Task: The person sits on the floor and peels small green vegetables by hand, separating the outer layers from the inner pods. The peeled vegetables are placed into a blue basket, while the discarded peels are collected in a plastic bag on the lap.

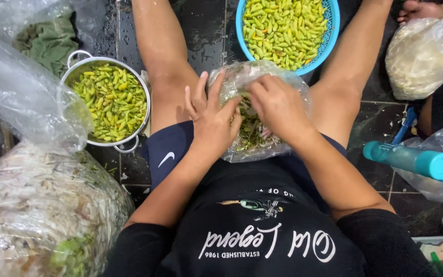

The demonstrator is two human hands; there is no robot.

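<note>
I sit on a dark tiled floor with my legs apart. A clear plastic bag [283, 82] of green stems and scraps lies in my lap. My left hand [212, 115] and my right hand [278, 105] meet over the bag's mouth, fingertips pinched together on something small and green that I cannot make out clearly. A blue plastic basket [333, 20] heaped with small green and yellow chillies sits between my knees. A metal pot [144, 92] with handles, also full of chillies, stands by my left thigh.
A big clear sack [37, 205] of scraps fills the lower left, with loose plastic [21, 92] above it and a green cloth [49, 43] behind. On the right are a teal cylindrical bottle [411, 160], a plastic bag [421, 56] of pale pieces, and another person's foot [421, 9].
</note>
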